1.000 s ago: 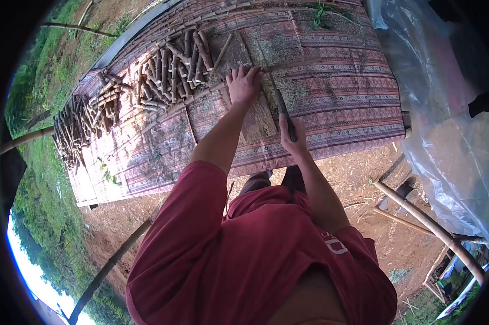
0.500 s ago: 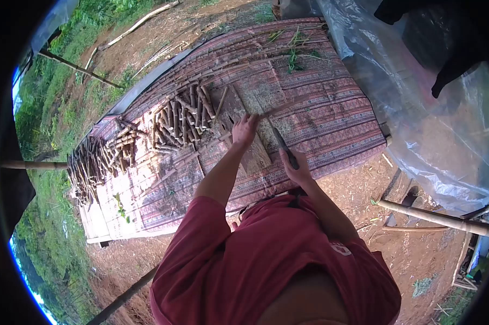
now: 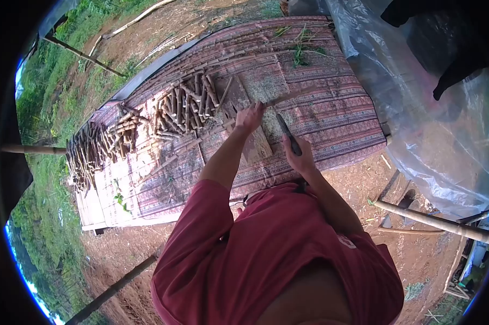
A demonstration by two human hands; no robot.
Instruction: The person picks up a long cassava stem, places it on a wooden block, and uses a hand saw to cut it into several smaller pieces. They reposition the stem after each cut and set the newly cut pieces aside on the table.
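Observation:
My left hand (image 3: 250, 116) is closed around a long thin stem (image 3: 293, 96) that reaches out to the right across the patterned cloth (image 3: 331, 130). Under that hand lies a flat wooden board (image 3: 261, 145). The dark handle of a long blade (image 3: 283, 125) is in my right hand (image 3: 299, 154), and the blade points up and left toward the stem, close to my left hand. Whether blade and stem touch is too small to tell. Pale sawdust (image 3: 268, 89) is scattered beyond my left hand.
Short cut stems (image 3: 187, 108) lie in a pile left of the board, with more bundles (image 3: 84, 154) at the far left. Long stems (image 3: 222, 60) run along the far edge. A leafy sprig (image 3: 299, 54) lies behind. Plastic sheeting (image 3: 401, 108) hangs at the right.
The view has shifted slightly. My left hand still grips the stem, and my right hand with the blade has moved a little nearer my body relative to the board.

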